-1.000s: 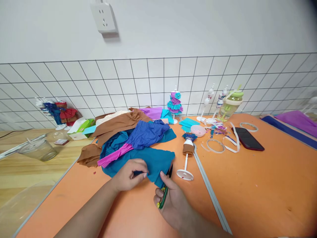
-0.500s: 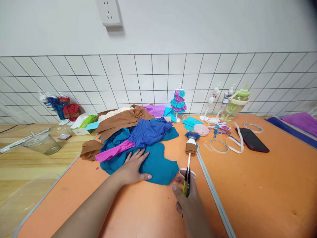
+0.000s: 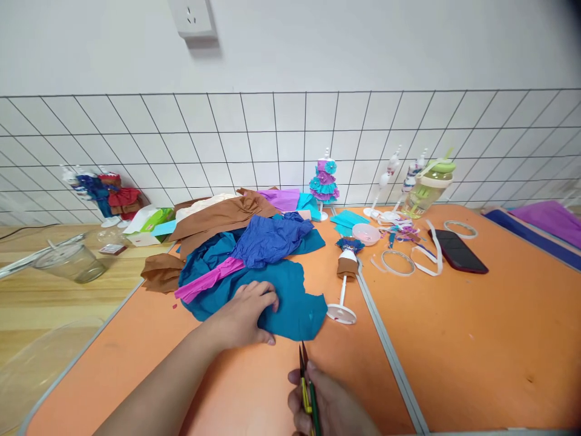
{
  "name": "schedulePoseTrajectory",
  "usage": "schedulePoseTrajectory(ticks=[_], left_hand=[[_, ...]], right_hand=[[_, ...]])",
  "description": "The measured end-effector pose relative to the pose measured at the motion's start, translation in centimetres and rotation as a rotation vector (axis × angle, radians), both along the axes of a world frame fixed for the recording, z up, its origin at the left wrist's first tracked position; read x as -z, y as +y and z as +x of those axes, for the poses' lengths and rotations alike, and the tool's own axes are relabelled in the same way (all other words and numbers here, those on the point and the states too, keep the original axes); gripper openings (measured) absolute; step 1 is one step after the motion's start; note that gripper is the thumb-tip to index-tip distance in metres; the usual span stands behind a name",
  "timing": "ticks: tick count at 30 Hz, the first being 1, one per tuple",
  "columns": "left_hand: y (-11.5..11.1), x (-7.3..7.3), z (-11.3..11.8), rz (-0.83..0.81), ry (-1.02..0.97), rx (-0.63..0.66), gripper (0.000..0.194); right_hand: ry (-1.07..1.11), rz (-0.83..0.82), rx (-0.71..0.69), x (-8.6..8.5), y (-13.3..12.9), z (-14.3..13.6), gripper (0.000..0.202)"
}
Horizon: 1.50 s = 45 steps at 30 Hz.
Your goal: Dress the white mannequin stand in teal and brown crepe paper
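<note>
Teal crepe paper [image 3: 290, 303] lies spread on the orange table, its right edge unevenly cut. My left hand [image 3: 247, 312] rests on its lower part, fingers bent and apart, thumb at the paper's near edge. My right hand [image 3: 327, 396] is wrapped round green and yellow scissors [image 3: 306, 387], whose dark, slightly parted tips point at the near edge of the teal paper. A small doll stand [image 3: 348, 263] with a brown band and blue ruffle lies just right of the paper, its white round base [image 3: 341, 313] towards me.
Blue crepe paper [image 3: 272, 239], a pink strip [image 3: 209, 280] and brown paper [image 3: 222, 221] are heaped behind my left hand. A decorated doll stand [image 3: 324, 181] is upright near the wall. To the right are a pink bowl [image 3: 365, 234], tape ring [image 3: 398, 263], phone [image 3: 463, 251] and bottle [image 3: 429, 188].
My right hand with the scissors has moved left and towards me, uncovering the doll stand's base. The fingers of my left hand have bent and drawn in on the teal paper.
</note>
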<state>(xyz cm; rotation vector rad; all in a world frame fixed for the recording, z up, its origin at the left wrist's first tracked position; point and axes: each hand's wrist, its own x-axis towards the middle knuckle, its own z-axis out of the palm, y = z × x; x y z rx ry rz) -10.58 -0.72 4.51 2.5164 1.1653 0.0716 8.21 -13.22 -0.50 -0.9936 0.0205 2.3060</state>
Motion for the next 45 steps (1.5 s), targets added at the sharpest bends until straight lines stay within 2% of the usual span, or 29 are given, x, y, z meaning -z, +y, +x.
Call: schedulePoseTrajectory(ticks=[2, 5, 9, 11, 13, 16, 18, 20, 24, 27, 33, 38, 45], left_hand=[[0.0, -0.1, -0.1, -0.061, 0.011, 0.019, 0.034], [0.2, 0.3, -0.1, -0.1, 0.002, 0.046, 0.017], [0.3, 0.9, 0.1, -0.042, -0.021, 0.094, 0.008], [0.1, 0.9, 0.3, -0.011, -0.032, 0.114, 0.009], [-0.1, 0.6, 0.5, 0.024, -0.044, 0.121, 0.014], [-0.3, 0.1, 0.7, 0.078, -0.06, 0.145, 0.024], [-0.5, 0.0, 0.9, 0.095, -0.056, 0.183, 0.025], [-0.5, 0.2, 1.1, 0.096, -0.039, 0.221, 0.022], [-0.2, 0.7, 1.5, 0.113, -0.015, 0.239, 0.011], [0.1, 0.8, 1.5, 0.13, -0.048, 0.202, 0.019], [0.1, 0.6, 1.3, 0.154, -0.055, 0.211, 0.021], [0.1, 0.9, 1.4, 0.163, -0.054, 0.192, 0.018], [0.0, 1.0, 1.5, 0.181, -0.081, 0.235, 0.021]], right_hand=[[0.017, 0.03, 0.004, 0.0, 0.0, -0.3, 0.035], [0.029, 0.115, -0.059, 1.4, -0.3, -0.6, 0.04], [0.036, 0.133, -0.149, 3.7, -0.8, -1.1, 0.052], [0.051, 0.153, -0.138, 3.8, -0.9, -1.3, 0.055], [0.053, 0.165, -0.138, 2.9, -0.7, -1.4, 0.054], [-0.016, 0.121, -0.137, 0.3, -0.1, -1.4, 0.048], [-0.078, 0.084, -0.104, -1.5, 0.3, -1.4, 0.043], [-0.103, 0.075, -0.099, -2.5, 0.5, -1.2, 0.04], [-0.04, 0.08, -0.151, -2.1, 0.5, -0.9, 0.045], [-0.002, 0.09, -0.162, -1.6, 0.4, -0.8, 0.049], [-0.146, 0.136, -0.109, -2.8, 0.9, -1.0, 0.043], [-0.119, 0.143, -0.175, -2.3, 0.6, -1.1, 0.041], [-0.212, 0.194, -0.132, -2.2, 0.7, -1.1, 0.038]])
